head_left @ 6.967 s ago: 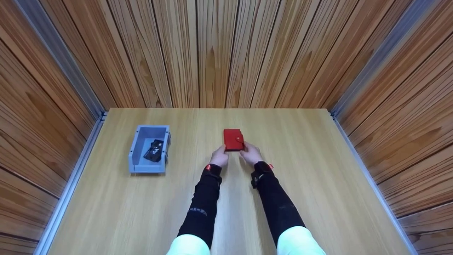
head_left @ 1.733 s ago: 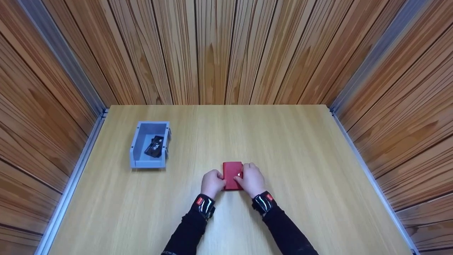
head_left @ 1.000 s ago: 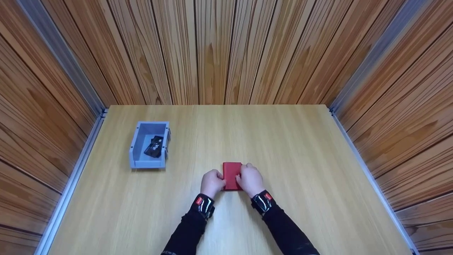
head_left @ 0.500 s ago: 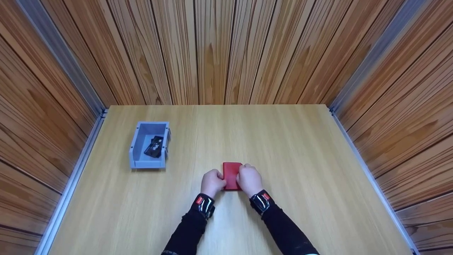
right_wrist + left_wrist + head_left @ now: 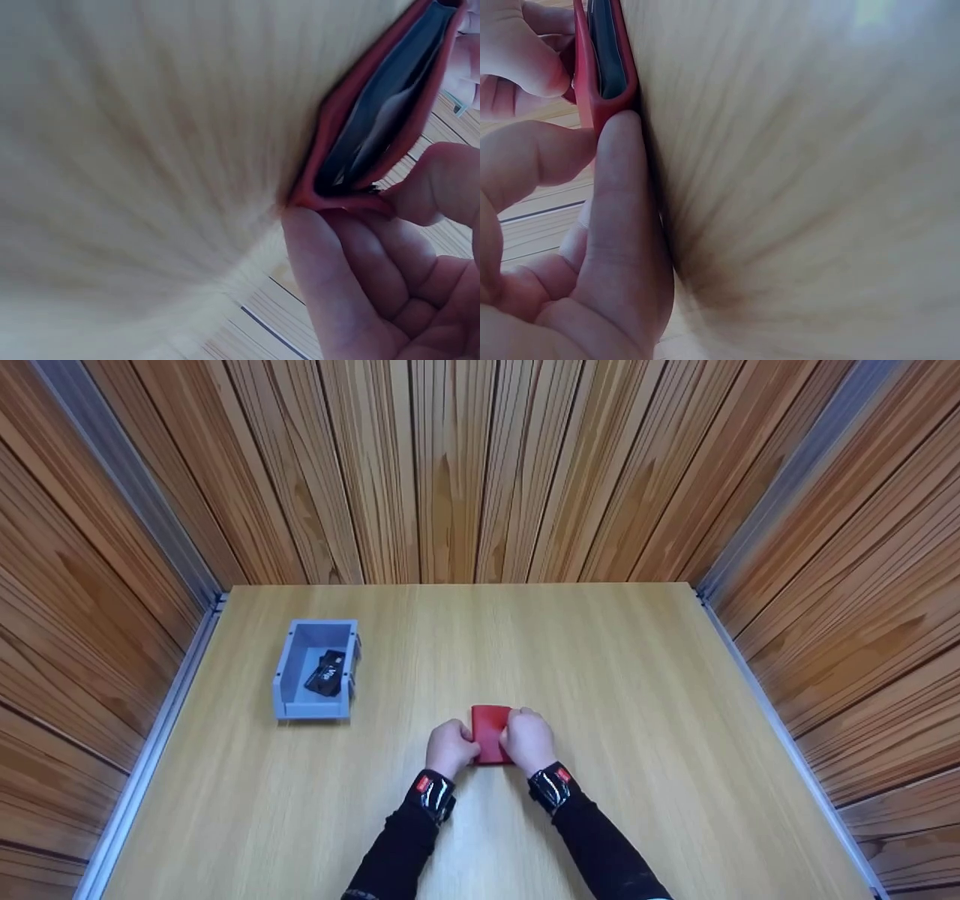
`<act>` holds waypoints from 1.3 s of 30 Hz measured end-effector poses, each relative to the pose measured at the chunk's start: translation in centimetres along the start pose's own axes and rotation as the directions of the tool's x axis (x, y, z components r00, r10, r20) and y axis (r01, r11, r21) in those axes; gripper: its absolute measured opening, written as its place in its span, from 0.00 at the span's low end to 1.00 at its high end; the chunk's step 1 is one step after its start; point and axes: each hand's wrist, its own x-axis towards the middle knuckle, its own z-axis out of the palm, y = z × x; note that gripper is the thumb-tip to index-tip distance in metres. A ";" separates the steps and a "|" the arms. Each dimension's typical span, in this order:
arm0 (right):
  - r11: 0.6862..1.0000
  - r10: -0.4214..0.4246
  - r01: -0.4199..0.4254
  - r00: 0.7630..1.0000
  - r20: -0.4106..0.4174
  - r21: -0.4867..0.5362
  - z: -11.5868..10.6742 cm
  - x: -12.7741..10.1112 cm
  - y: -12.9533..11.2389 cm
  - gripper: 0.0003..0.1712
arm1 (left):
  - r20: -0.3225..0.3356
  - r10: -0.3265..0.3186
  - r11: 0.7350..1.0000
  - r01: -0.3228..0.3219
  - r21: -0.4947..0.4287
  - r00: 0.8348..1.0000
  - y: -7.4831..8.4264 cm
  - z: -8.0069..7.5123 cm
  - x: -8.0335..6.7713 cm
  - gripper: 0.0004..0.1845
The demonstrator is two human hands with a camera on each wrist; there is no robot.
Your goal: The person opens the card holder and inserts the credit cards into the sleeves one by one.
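One red wallet [image 5: 490, 733] lies flat on the wooden table [image 5: 637, 697], toward the near middle of it, and two bare hands close on it from either side. The left hand [image 5: 449, 747] curls its fingers [image 5: 622, 225] against the wallet's left edge, a finger lying along the tabletop right up against the red cover, with the thumb above it. The right hand [image 5: 529, 740] grips the right edge, its fingers [image 5: 322, 277] curled under and over the rim, and it covers part of the top face in the head view. From the wrist views the wallet's edge [image 5: 604, 60] shows two red covers with a dark, greyish interior between them [image 5: 382, 120], the covers slightly parted on the right side. Each forearm wears a black sleeve, and there are two glossy black wrist bands, one per wrist [image 5: 431, 795] [image 5: 551, 787], each with a small red tag. Well apart to the left, farther back on the table, stands one grey plastic bin [image 5: 289, 701], open at the top, holding what looks like a single black card-like item [image 5: 324, 675] with pale print; it could be more than one piece, too small to tell. Wood-panelled walls [image 5: 450, 472] enclose the table on three sides, with two metal corner strips [image 5: 135, 487] [image 5: 795, 487].
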 end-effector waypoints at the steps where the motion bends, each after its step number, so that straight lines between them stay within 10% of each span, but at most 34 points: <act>1: 1.000 0.005 -0.005 1.000 0.002 0.006 0.0 0.0 0.0 0.07 | 0.001 -0.003 1.000 0.003 -0.005 1.000 0.0 0.0 0.0 0.08; 25: 0.986 0.084 -0.090 0.995 0.049 0.140 0.0 0.2 0.9 0.08 | 0.010 -0.013 1.000 0.013 -0.007 1.000 0.0 0.0 0.1 0.10; 39: 0.910 0.223 -0.279 0.953 0.205 0.308 -0.6 0.5 2.1 0.09 | 0.018 -0.038 0.999 0.039 -0.021 0.999 0.2 -0.2 0.0 0.10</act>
